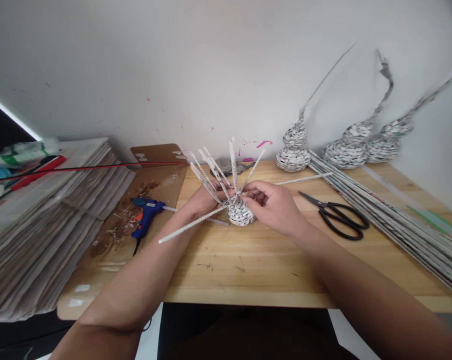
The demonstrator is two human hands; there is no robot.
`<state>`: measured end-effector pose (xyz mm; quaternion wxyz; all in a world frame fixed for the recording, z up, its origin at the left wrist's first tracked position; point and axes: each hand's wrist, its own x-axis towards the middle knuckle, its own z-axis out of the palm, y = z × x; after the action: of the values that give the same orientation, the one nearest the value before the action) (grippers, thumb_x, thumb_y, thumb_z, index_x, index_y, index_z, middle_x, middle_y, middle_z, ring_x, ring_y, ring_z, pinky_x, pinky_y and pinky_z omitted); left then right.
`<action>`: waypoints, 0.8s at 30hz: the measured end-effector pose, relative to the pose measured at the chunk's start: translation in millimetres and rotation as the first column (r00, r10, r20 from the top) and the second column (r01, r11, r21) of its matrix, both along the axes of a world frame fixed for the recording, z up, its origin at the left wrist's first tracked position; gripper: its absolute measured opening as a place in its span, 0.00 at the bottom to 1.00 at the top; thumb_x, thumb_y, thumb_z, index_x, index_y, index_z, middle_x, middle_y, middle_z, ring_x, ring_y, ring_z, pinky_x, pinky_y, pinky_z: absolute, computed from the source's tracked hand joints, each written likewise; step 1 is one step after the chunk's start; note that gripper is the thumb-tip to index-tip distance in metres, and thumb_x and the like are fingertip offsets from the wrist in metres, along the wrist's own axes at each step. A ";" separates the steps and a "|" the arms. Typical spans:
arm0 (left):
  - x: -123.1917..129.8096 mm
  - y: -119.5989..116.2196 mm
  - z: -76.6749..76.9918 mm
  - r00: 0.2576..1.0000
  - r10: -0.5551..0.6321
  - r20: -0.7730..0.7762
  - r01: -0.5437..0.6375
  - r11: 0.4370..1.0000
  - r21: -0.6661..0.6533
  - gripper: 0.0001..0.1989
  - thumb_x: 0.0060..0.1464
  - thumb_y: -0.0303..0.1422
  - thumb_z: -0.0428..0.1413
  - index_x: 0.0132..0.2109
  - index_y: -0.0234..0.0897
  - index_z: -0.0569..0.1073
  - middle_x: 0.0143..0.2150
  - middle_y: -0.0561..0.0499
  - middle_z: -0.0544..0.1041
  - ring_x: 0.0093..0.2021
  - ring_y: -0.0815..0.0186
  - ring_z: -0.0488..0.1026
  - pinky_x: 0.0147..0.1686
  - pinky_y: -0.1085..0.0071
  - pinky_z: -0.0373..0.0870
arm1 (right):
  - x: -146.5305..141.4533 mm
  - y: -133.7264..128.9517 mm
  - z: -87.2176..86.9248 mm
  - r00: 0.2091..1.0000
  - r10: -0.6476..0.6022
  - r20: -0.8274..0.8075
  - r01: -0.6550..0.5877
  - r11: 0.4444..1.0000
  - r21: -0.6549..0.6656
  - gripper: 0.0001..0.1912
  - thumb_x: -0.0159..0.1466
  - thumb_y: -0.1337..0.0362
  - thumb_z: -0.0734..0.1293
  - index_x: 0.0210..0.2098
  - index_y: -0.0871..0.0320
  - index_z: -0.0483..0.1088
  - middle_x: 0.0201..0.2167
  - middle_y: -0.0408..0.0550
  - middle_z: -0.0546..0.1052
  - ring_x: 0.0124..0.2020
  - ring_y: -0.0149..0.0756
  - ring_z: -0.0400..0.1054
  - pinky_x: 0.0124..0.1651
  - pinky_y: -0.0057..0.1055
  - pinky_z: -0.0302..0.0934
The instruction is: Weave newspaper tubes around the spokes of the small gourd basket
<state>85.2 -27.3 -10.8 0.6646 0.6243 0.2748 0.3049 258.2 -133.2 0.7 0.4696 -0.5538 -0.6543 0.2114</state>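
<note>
A small round basket woven from rolled newspaper [241, 214] sits on the wooden table in front of me, several paper sticks rising from its rim. My left hand [214, 194] is closed at the basket's far left side, its fingers partly hidden behind the sticks. On the right, my right hand [268, 202] pinches at the rim, thumb and fingers together near the base of the sticks. One long paper stick [192, 224] slants out to the lower left, over my left forearm. Another paper stick [304, 178] points out to the right beyond my right hand.
Black scissors [344, 220] lie right of my hands, beside a bundle of paper sticks [383, 220]. Finished gourd-shaped weavings [293, 152] stand along the wall. A blue glue gun [147, 220] lies at left on a brown board, near a tall newspaper stack [61, 225].
</note>
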 end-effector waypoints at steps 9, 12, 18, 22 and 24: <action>-0.2 -11.2 8.3 0.991 -0.073 0.108 0.095 0.971 -0.221 0.16 0.36 0.32 0.70 0.30 0.34 0.71 0.23 0.55 0.74 0.23 0.70 0.70 0.23 0.74 0.63 | -11.8 -14.8 11.2 0.986 -0.031 0.162 -0.014 0.963 0.268 0.09 0.61 0.71 0.67 0.40 0.57 0.74 0.33 0.45 0.80 0.27 0.29 0.68 0.32 0.28 0.62; -2.3 -13.7 14.2 0.983 -0.117 0.138 0.146 0.965 -0.220 0.18 0.35 0.32 0.71 0.30 0.34 0.70 0.23 0.55 0.75 0.22 0.70 0.71 0.22 0.75 0.64 | -15.0 -20.7 14.6 0.988 -0.008 0.154 -0.041 0.948 0.315 0.13 0.62 0.71 0.67 0.46 0.57 0.73 0.35 0.45 0.80 0.27 0.28 0.67 0.32 0.28 0.63; -7.3 -12.9 17.6 0.973 -0.146 0.177 0.182 0.961 -0.209 0.18 0.33 0.32 0.71 0.28 0.35 0.70 0.21 0.56 0.75 0.20 0.70 0.71 0.21 0.76 0.66 | -19.2 -28.9 21.1 0.987 -0.021 0.157 -0.048 0.906 0.420 0.16 0.64 0.72 0.66 0.50 0.56 0.72 0.38 0.45 0.80 0.29 0.29 0.69 0.34 0.29 0.65; -7.4 -11.3 13.2 0.974 -0.146 0.172 0.181 0.960 -0.214 0.19 0.32 0.35 0.71 0.27 0.35 0.69 0.21 0.55 0.75 0.18 0.71 0.68 0.19 0.75 0.63 | -19.5 -29.0 23.2 0.978 -0.076 0.194 0.003 0.935 0.354 0.11 0.63 0.70 0.67 0.45 0.57 0.74 0.36 0.46 0.79 0.31 0.31 0.70 0.36 0.30 0.64; -6.9 -12.2 12.3 0.973 -0.157 0.168 0.191 0.959 -0.209 0.18 0.34 0.34 0.70 0.28 0.36 0.69 0.21 0.56 0.74 0.17 0.72 0.67 0.18 0.75 0.61 | -18.9 -28.5 23.4 0.976 -0.079 0.205 0.009 0.947 0.320 0.07 0.63 0.70 0.67 0.40 0.56 0.74 0.34 0.46 0.78 0.32 0.32 0.70 0.36 0.31 0.64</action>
<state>78.3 -39.6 1.6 0.7737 0.5425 0.2006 0.2584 239.3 -161.7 24.1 0.4836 -0.5053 -0.7140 0.0319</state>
